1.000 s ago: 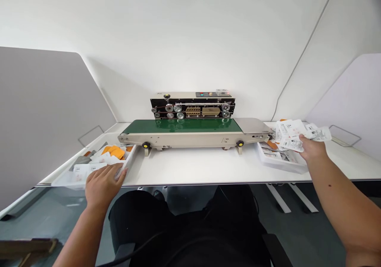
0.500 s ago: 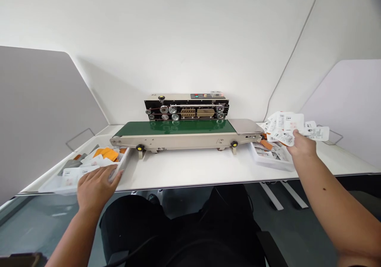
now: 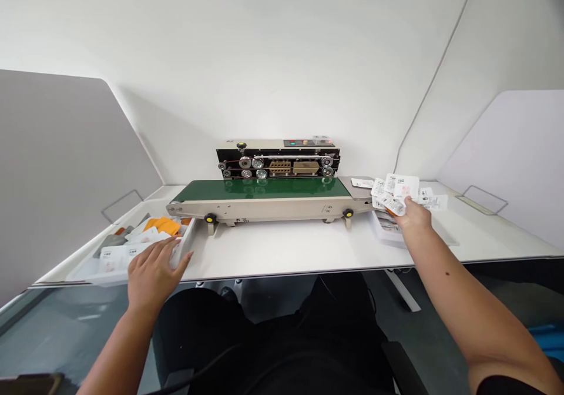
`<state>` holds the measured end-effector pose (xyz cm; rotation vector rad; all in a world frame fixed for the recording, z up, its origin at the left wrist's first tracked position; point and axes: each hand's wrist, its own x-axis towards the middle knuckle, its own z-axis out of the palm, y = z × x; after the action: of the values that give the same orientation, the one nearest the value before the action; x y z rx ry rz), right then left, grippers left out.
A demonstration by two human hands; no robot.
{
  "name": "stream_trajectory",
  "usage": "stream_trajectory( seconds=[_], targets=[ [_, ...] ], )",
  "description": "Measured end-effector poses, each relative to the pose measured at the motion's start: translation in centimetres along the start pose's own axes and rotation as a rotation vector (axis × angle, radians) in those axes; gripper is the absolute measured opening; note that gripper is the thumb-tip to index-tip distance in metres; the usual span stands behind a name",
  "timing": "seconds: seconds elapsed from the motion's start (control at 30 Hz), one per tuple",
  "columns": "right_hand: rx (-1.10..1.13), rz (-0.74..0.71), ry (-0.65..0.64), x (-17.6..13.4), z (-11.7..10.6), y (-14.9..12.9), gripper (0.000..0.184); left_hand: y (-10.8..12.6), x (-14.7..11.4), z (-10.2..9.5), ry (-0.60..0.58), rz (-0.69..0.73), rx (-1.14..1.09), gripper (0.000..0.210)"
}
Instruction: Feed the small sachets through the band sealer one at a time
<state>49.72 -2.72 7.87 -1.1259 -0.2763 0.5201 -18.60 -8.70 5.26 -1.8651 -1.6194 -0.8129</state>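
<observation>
My right hand (image 3: pixel 415 214) is closed on a fanned bunch of small white printed packets (image 3: pixel 406 187). They spread over the right end of the conveyor and above the right clear bin (image 3: pixel 390 236), where more packets lie. One white packet (image 3: pixel 362 183) lies on the bare metal plate at the conveyor's right end. Over the front right edge of the left clear bin (image 3: pixel 94 278) rests my left hand (image 3: pixel 154 271), fingers stretched out and thumb apart, holding nothing visible. That bin contains white, grey and orange packets (image 3: pixel 162 226); its contents under the fingers are hidden.
A sealing machine (image 3: pixel 278 163) with rollers and a green conveyor belt (image 3: pixel 264 188) stands mid-table against the wall. Black knobs (image 3: pixel 210 218) stick out along its front. Grey panels (image 3: pixel 57 177) stand at both sides. The white table's front edge (image 3: pixel 282 275) runs before my lap.
My right hand has moved left with the packets, toward the conveyor's end. A white packet now shows on the metal plate. My left hand has shifted slightly right in the picture.
</observation>
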Motion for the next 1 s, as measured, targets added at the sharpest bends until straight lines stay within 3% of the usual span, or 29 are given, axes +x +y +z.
stream_trajectory(
  seconds=[0.1,0.23,0.4,0.53,0.57,0.63,0.7,0.83,0.93,1.0],
  targets=[
    [0.198,0.041,0.062,-0.9,0.3,-0.2,0.048,-0.1,-0.1,0.2,0.013,-0.021,-0.022,0.04],
    [0.206,-0.233,-0.096,-5.7,1.2,0.1,0.054,0.4,-0.4,0.7,0.034,-0.045,-0.054,0.039],
    [-0.173,-0.448,-0.624,-15.2,2.2,3.5,0.048,3.4,-2.1,2.2,0.05,0.074,-0.175,0.042],
    [-0.548,-0.537,-1.136,-22.3,4.1,7.9,0.031,8.1,-2.8,3.9,-0.117,0.349,-0.395,0.055],
    [-0.633,-0.581,-1.189,-23.7,4.8,9.1,0.031,9.4,-2.6,4.3,-0.176,0.436,-0.446,0.061],
    [-0.713,-0.621,-1.163,-25.9,6.5,11.3,0.034,12.0,-1.8,5.2,-0.265,0.543,-0.512,0.075],
    [-0.725,-0.595,-1.095,-27.1,8.1,13.1,0.038,14.2,-0.7,6.1,-0.34,0.552,-0.535,0.088],
    [-0.649,-0.434,-1.047,-27.7,10.0,14.3,0.044,16.6,0.5,8.0,-0.491,0.532,-0.51,0.086],
    [-0.525,-0.365,-1.086,-27.4,9.4,12.8,0.057,16.6,0.2,8.8,-0.511,0.502,-0.492,0.072],
    [-0.478,-0.424,-1.131,-26.7,7.5,11.1,0.06,16.4,-0.2,9.1,-0.494,0.476,-0.475,0.065]
  ],
)
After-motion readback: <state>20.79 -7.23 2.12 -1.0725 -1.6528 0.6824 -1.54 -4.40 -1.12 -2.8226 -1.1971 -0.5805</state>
